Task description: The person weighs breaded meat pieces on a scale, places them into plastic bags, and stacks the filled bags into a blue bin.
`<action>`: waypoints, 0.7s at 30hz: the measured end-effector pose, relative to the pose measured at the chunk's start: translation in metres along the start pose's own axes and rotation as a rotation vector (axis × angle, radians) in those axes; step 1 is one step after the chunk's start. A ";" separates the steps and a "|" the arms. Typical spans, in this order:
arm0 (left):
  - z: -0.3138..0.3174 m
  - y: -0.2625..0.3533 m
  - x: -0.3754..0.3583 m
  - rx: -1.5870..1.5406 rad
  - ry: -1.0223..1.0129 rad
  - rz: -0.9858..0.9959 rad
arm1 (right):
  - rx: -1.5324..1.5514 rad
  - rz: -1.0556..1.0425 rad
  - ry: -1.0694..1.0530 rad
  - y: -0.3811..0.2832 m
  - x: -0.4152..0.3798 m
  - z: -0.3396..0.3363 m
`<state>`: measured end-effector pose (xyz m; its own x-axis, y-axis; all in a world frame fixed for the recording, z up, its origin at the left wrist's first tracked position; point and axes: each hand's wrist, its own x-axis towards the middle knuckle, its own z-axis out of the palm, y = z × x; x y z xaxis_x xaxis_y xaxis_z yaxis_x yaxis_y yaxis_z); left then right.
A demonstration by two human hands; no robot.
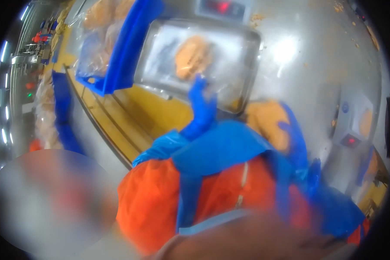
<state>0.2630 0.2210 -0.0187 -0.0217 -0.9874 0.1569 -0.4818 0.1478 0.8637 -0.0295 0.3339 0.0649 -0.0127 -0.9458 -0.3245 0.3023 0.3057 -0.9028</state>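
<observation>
My left hand (201, 106), in a blue glove, is raised with its fingers apart just in front of a metal tray (242, 65); it holds nothing that I can see. A pale orange lump (193, 56) lies on that tray under clear film. My right hand (295, 138), also blue-gloved, cups a second orange lump (264, 121) close to my body. My orange jacket and blue apron (221, 151) fill the lower middle. The picture is blurred.
A display with red digits (223, 6) sits behind the tray. A blue crate (125, 56) with bagged orange lumps (99, 17) stands at the left. The steel table (316, 56) carries crumbs. A second small scale (351, 138) is at the right. A blurred person is at lower left.
</observation>
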 end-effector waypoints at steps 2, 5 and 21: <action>-0.018 0.020 0.004 -0.248 0.080 -0.021 | 0.292 0.169 -0.065 -0.009 0.029 0.066; -0.060 0.070 0.020 0.064 0.070 -0.157 | 0.423 0.280 -0.078 0.036 0.099 0.110; -0.114 0.075 0.079 0.343 -0.232 0.770 | 0.449 0.112 0.235 0.007 0.141 0.193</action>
<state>0.3253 0.1611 0.1132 -0.6095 -0.6121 0.5039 -0.4963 0.7902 0.3596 0.1552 0.1811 0.0671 -0.1550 -0.8439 -0.5137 0.6924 0.2781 -0.6658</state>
